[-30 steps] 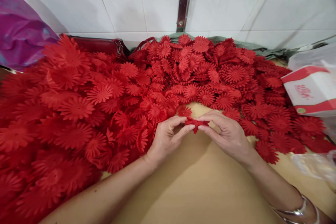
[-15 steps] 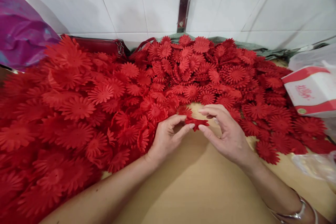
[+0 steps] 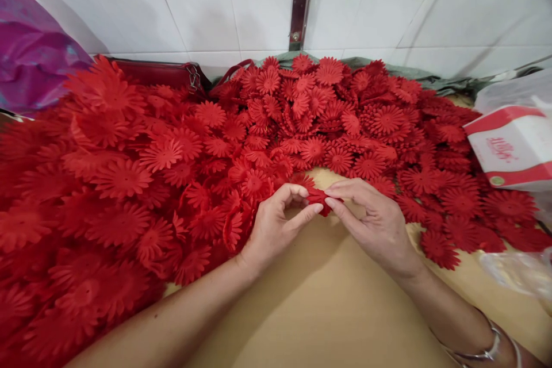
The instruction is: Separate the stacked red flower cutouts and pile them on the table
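Between my two hands is a small red artificial flower piece [image 3: 319, 200], seen almost edge-on above the table. My left hand [image 3: 280, 213] pinches its left side with thumb and fingertips. From the other side, my right hand [image 3: 371, 215] closes thumb and fingers on its right edge. The fingers cover much of the piece, so I cannot tell whether it is one layer or several. Just behind the fingertips lies another red flower piece [image 3: 303, 180]. Many loose red flower pieces [image 3: 123, 178] are heaped to the left of my hands.
A second heap of red flower pieces [image 3: 386, 119] spreads behind and to the right. A dark red bag [image 3: 155, 76] leans near the tiled wall [image 3: 259, 3]. At right stand a white-and-red box [image 3: 509, 146] and clear plastic [image 3: 517, 270]. Purple plastic [image 3: 34, 52] hangs at left.
My right thumb and fingers have closed onto the flower piece's right side; they were spread apart before. My left hand keeps its pinch and has barely moved.
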